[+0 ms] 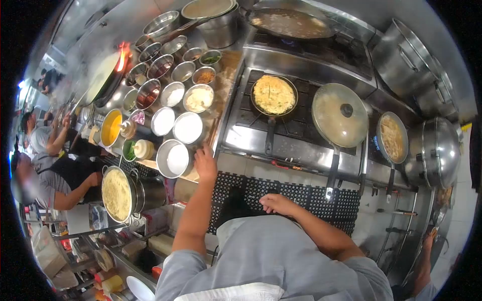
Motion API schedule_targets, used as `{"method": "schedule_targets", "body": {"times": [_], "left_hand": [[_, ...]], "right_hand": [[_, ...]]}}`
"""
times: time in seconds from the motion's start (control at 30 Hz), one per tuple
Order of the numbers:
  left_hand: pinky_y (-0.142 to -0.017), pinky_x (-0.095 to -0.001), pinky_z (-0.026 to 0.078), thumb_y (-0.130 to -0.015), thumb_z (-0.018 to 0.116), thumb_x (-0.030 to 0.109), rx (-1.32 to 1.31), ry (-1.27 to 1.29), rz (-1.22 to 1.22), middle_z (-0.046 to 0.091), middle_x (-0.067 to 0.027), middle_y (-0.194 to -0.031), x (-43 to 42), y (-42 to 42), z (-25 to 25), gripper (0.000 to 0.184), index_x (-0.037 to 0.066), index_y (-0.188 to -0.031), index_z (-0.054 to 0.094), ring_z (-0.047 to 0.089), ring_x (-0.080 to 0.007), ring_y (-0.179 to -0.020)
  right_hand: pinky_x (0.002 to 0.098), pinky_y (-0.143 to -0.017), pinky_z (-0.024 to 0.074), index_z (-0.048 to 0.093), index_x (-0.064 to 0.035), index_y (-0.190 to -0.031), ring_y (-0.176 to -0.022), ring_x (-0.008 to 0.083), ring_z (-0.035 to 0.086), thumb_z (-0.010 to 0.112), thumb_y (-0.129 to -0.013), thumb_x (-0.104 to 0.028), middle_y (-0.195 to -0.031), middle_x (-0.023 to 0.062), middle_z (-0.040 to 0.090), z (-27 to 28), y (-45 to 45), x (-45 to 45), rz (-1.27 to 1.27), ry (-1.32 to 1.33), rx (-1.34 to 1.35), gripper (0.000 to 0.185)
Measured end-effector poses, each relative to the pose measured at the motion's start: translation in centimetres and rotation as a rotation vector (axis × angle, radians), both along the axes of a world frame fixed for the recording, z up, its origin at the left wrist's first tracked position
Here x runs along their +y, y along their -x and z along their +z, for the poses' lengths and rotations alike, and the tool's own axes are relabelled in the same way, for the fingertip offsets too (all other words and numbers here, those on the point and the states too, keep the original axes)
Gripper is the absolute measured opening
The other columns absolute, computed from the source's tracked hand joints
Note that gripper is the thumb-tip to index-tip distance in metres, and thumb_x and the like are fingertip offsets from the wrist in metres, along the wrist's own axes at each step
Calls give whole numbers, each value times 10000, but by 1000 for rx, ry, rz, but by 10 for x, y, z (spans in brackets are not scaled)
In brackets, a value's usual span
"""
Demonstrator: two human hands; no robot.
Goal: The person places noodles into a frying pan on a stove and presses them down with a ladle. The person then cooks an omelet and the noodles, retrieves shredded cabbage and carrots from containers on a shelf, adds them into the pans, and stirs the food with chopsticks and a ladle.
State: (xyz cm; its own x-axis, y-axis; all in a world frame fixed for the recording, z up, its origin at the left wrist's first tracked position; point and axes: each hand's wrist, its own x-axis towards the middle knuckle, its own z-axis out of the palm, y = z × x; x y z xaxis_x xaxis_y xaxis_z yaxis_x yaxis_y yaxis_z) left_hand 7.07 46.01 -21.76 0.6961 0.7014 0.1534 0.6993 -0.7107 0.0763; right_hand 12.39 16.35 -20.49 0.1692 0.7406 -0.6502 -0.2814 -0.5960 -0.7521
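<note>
My left hand (205,161) rests at the edge of the wooden counter (228,75), fingers spread, right beside a steel bowl of white contents (172,158). More bowls of white contents (188,127) stand just behind it. My right hand (277,204) hangs in front of my body with its fingers curled in, and nothing shows in it. Ahead on the stove, a frying pan (270,131) holds a round, golden egg-like cake (274,95). Next to it is a pan under a glass lid (340,115). Farther right, another pan holds pale sliced food (391,138).
A large wok of oil (291,22) sits on the back burner. At left, a co-worker (65,180) stands near a big pot (117,194), and flames rise by a wok (103,83). Pan handles stick out over the stove's front edge. Tall pots (409,60) stand right.
</note>
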Motion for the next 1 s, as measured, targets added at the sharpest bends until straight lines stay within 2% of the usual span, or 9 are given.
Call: {"method": "schedule_targets", "body": {"times": [0.17, 0.37, 0.43, 0.5, 0.63, 0.73, 0.77, 0.87, 1.0], "left_hand": [[-766, -429, 462, -791, 499, 37, -131, -1, -90, 467, -160, -1044, 1, 20, -11, 243, 21, -1031, 467, 521, -353, -928], [-661, -240, 467, -873, 510, 92, -440, 1324, -66, 551, -64, -731, -82, 3, 36, 181, 25, -1036, 549, 587, -160, -737], [-713, -259, 462, -866, 507, 81, -519, 1464, -17, 570, -105, -863, -104, -12, 40, 239, 26, -1095, 551, 577, -194, -829], [-778, -284, 447, -859, 515, 73, -466, 1038, -314, 549, -136, -985, -106, -21, 32, 247, 10, -1095, 551, 545, -230, -936], [-854, -319, 421, -852, 522, 62, -538, 1081, -483, 522, -157, -1062, -97, -35, 38, 272, 8, -1118, 546, 500, -242, -1031], [-705, -310, 483, -884, 476, 72, -493, 1158, -450, 588, -127, -947, -77, -48, 69, 279, 42, -1155, 540, 580, -200, -798], [-642, -304, 495, -896, 462, 81, -396, 1421, -252, 614, -110, -888, -70, -53, 80, 287, 55, -1172, 536, 595, -184, -698], [-611, -349, 475, -892, 447, 151, -348, 863, -403, 632, -140, -791, -20, -91, 33, 338, 61, -1206, 530, 612, -212, -652], [-714, -465, 458, -831, 454, 106, -351, 565, -423, 607, -253, -874, 21, -143, 39, 382, -44, -1179, 505, 595, -388, -807]], "right_hand": [[260, -623, 460, 564, -58, -1065, -750, 119, 577, 495, -906, -346, -864, 32, 605, 26, -12, 15, -36, -108, 21, 336], [266, -719, 469, 481, -52, -1184, -926, 129, 548, 438, -935, -309, -1048, 49, 554, 30, -10, 62, -270, -255, 29, 360], [282, -736, 467, 485, -61, -1191, -922, 132, 545, 421, -941, -309, -1044, 50, 559, 41, -14, 80, -541, -199, 47, 358], [297, -759, 453, 501, -44, -1134, -905, 145, 549, 398, -953, -292, -991, 51, 568, 33, -14, 95, -750, -239, 173, 323], [302, -749, 443, 541, -40, -972, -870, 168, 552, 414, -927, -206, -939, 63, 566, 34, -26, 108, -1137, -299, 9, 214], [306, -612, 488, 482, -57, -979, -678, 189, 584, 452, -896, -233, -916, 108, 575, 36, -55, 99, -1269, -361, 27, 196], [315, -561, 485, 466, -84, -996, -640, 209, 597, 435, -900, -218, -879, 118, 581, 50, -66, 91, -1228, -254, -22, 168], [327, -573, 483, 487, -83, -1053, -677, 207, 620, 438, -893, -208, -837, 108, 588, 48, -123, 67, -1025, -35, -158, 209], [407, -604, 486, 501, -108, -1192, -677, 280, 619, 404, -912, -163, -872, 130, 600, 61, -197, 90, -434, 108, -1211, 301]]}}
